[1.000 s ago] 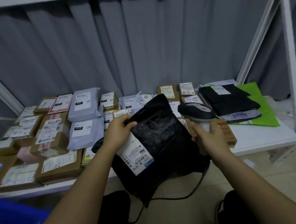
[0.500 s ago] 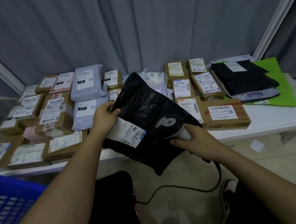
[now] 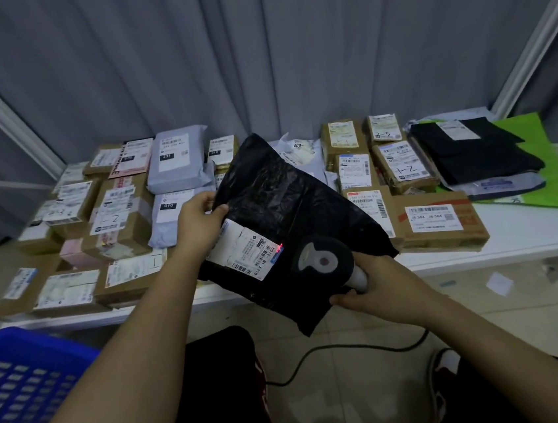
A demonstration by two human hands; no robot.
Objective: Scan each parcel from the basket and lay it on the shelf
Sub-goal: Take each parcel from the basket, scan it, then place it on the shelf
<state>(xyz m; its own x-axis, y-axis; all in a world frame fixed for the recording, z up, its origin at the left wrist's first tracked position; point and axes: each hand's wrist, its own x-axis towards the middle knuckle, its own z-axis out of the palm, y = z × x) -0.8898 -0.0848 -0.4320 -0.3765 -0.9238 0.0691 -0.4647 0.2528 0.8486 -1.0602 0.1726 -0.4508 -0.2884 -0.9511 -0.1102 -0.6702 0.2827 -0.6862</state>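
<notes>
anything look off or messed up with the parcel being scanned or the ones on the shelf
Only small things. The white label on the black parcel is creased and bent under the left hand, and the scanner in the right hand puts its red light at the label's edge. The shelf parcels overlap loosely.

Black parcel (image 3: 281, 211), blue basket (image 3: 23, 383)

Left arm: bare forearm reached up from lower left toward centre. Left hand (image 3: 199, 219): back faced the camera, fingers curled over the upper left edge of a glossy black plastic mailer bag (image 3: 284, 210), thumb pinched on its face. Right arm: bare forearm reached in from lower right. Right hand (image 3: 378, 287): wrapped round the pale grip of a dark grey handheld barcode scanner (image 3: 324, 261), thumb stretched leftward underneath.
</notes>
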